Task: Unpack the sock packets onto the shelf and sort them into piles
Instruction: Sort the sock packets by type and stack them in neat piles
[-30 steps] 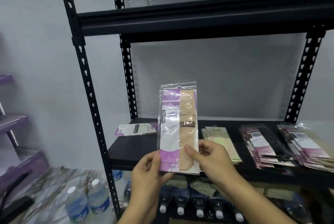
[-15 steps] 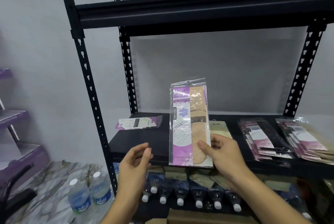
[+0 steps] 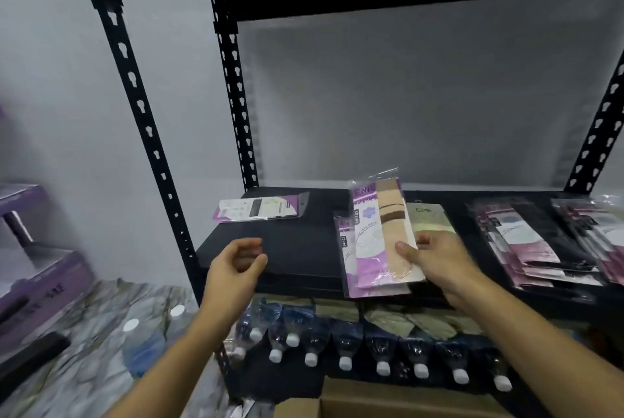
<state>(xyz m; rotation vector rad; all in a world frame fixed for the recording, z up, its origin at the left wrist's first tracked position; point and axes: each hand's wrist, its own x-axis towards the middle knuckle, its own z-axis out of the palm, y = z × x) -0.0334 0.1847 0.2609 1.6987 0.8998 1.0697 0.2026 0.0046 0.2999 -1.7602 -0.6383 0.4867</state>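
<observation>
The right hand point(image 3: 435, 259) is pinching a beige sock packet point(image 3: 385, 232) by its lower edge, laying it over another purple packet point(image 3: 347, 249) near the front of the shelf point(image 3: 290, 249). The left hand point(image 3: 236, 269) is hanging loosely curled, gripping nothing. That pile is overhanging the shelf's front lip, so the slippery wrappers could slide off toward the water bottles point(image 3: 344, 346) below. The dark piles point(image 3: 526, 242) are sitting further right, well apart.

Wall point(image 3: 405, 107): plain grey, evenly lit.
Rack point(image 3: 135, 87): black metal, slotted uprights.
Floor point(image 3: 84, 343): marbled.
Left edge: purple boxes point(image 3: 37, 269), stacked.
Bottom edge: cardboard box point(image 3: 388, 400).
</observation>
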